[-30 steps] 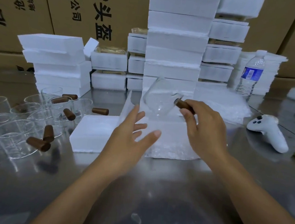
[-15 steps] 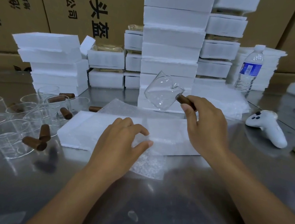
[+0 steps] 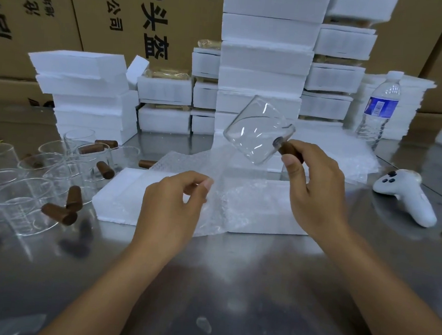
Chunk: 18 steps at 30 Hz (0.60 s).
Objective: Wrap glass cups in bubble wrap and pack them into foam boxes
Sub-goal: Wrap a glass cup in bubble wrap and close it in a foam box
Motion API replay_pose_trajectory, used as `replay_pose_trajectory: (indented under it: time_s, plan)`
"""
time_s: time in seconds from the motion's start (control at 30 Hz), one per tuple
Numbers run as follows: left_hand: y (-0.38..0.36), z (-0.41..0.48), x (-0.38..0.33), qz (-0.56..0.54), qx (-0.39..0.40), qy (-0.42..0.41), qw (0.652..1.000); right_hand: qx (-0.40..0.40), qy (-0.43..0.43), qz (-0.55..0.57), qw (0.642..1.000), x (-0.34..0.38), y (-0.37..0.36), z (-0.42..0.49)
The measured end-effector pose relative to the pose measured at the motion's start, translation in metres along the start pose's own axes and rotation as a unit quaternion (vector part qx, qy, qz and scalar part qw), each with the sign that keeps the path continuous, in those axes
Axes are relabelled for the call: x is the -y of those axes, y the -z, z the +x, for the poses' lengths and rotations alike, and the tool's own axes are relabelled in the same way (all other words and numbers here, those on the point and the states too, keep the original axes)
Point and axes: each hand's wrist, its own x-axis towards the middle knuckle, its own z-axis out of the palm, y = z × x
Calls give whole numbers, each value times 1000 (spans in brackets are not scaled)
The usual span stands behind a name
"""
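Clear glass cup [image 3: 257, 132] tilts in mid-air, brown handle at its lower right; beneath it, a bubble wrap sheet [image 3: 228, 199] drapes over the flat white foam box [image 3: 122, 194] on the bench [image 3: 232, 274].

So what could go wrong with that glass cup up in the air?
1. The right hand holds the glass cup only by its brown handle, tilted in the air. It might slip and hit the foam box or the metal table.
2. The left hand pinches just an edge of the bubble wrap, so the sheet could slide off before the cup is covered.
3. The bare cups stand crowded at the left; an elbow might knock them.
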Motion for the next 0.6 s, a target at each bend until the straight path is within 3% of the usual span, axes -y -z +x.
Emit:
replay_pose_trajectory:
  time_s: [0.27,0.4,0.6]
  plan:
    - [5,6,-3,-104,-76,65,990,33,-16,-90,995,2,3,0]
    - [8,5,-8,-128,-101,38,986,71,-15,-168,983,3,6,1]
    - [9,2,-15,-120,-132,-12,984,107,41,-181,977,13,5,-1]
